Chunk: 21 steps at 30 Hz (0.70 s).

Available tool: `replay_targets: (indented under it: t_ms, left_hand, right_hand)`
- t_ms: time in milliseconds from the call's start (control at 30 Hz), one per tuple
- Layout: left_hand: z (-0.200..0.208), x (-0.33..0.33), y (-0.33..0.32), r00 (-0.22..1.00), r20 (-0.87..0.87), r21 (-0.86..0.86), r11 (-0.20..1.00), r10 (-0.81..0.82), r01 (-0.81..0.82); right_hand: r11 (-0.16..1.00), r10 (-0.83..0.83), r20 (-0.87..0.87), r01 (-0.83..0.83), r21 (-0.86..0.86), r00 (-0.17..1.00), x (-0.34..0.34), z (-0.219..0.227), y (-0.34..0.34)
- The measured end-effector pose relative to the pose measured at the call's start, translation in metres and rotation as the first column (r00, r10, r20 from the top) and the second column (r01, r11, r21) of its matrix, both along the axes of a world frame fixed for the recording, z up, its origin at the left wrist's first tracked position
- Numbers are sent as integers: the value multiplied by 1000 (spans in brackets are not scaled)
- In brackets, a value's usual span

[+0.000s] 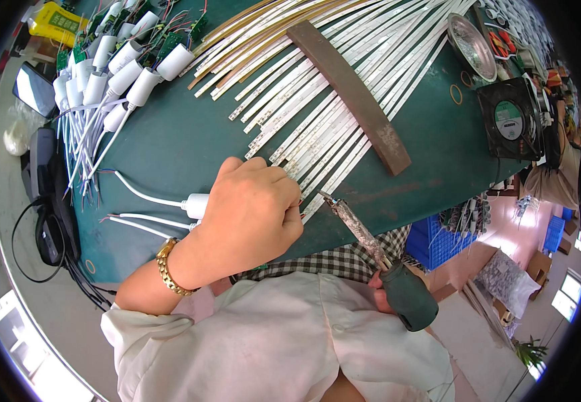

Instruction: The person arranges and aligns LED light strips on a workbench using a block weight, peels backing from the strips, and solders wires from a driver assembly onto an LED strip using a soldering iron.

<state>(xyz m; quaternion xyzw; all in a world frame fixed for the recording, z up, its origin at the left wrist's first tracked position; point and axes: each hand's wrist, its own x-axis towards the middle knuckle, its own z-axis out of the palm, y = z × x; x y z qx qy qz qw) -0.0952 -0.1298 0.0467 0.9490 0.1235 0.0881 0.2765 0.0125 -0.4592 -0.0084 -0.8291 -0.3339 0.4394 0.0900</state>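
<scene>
Our left hand (253, 211) has its fingers curled shut over a white plug (197, 204) and its wire, pressing it at the near ends of the LED strips (317, 114), likely to steady the joint. Our right hand (377, 295), mostly hidden, grips the soldering iron (398, 285), tip aimed at that spot. A rusty bar (351, 94) weighs the strips flat on the green surface (170, 147). Below the edge, a blue crate (431, 244) holds contents we cannot make out.

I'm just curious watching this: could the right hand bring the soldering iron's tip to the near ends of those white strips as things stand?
Probably yes. The soldering iron held by the right hand already points at the white strips, with bare green table between; the left hand sits beside, not across.
</scene>
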Motion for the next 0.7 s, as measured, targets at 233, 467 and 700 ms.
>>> replay_targets:
  t_ms: [233,467,700]
  left_hand:
    - [0,1,0,1000,17,-5,1000,4,-4]
    - [-1,-1,-1,1000,21,7,1000,12,-12]
    - [-2,0,-1,1000,26,8,1000,5,-6]
  right_hand:
    - [952,-160,18,150,266,987,-14,-32,-28]
    - [935,-118,30,101,340,993,-9,-15,-16]
    - [889,-168,84,114,444,982,-15,-24,-25]
